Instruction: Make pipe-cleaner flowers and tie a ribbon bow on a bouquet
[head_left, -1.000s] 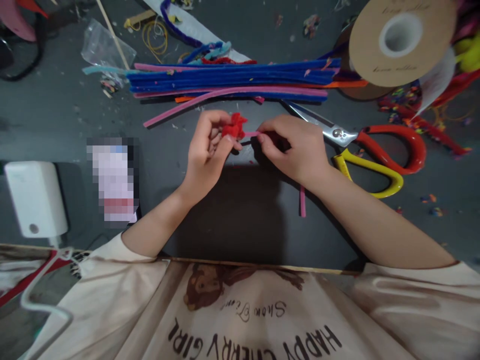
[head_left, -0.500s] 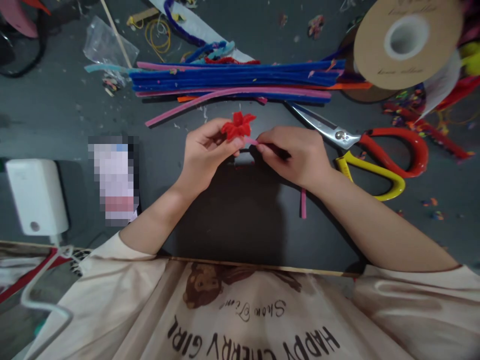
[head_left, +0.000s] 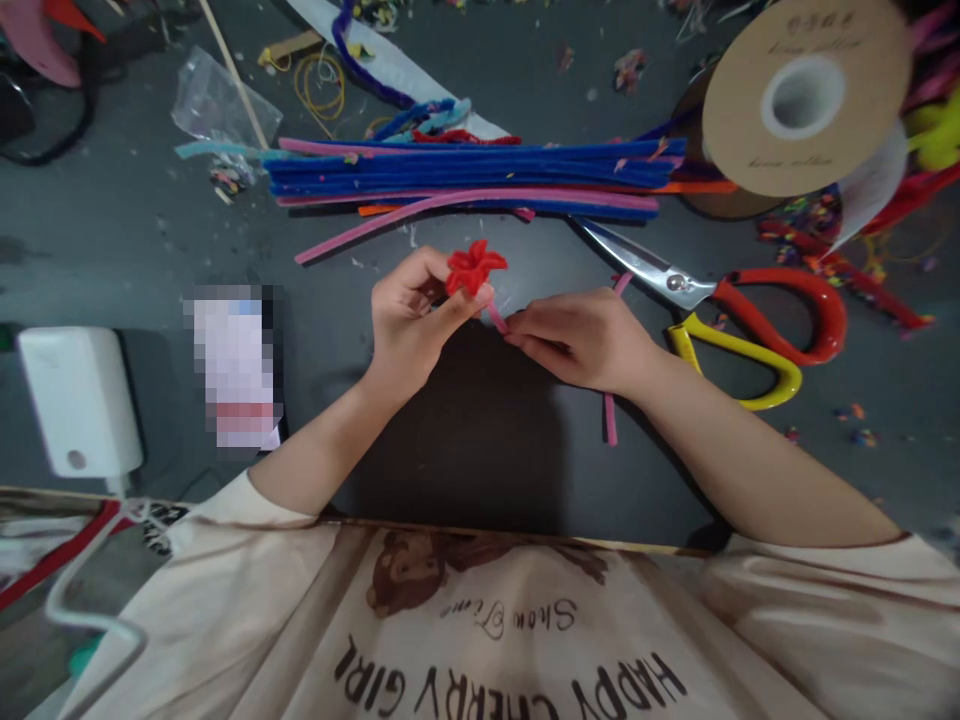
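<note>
My left hand (head_left: 416, 320) pinches a red pipe-cleaner flower (head_left: 475, 268), its petals facing up. From beneath the flower a short pink pipe cleaner (head_left: 496, 317) slants down toward my right hand (head_left: 577, 337), whose thumb and forefinger close on its lower end. How the pink piece joins the flower is hidden by my left thumb. Another pink pipe cleaner (head_left: 611, 418) lies on the table, partly covered by my right hand. Close to the right wrist are large scissors (head_left: 679, 283) with one red and one yellow handle.
Beyond my hands lies a bundle of blue and pink pipe cleaners (head_left: 465, 170). A ribbon spool (head_left: 739, 100) stands at the back right, among colourful scraps. On the left are a phone (head_left: 236, 365) with a blurred screen and a white power bank (head_left: 79, 400) with a cable.
My right hand has moved slightly down, so the pink pipe cleaner now slants downward from the flower and shows more length. My left hand and the flower have shifted a little lower in view.
</note>
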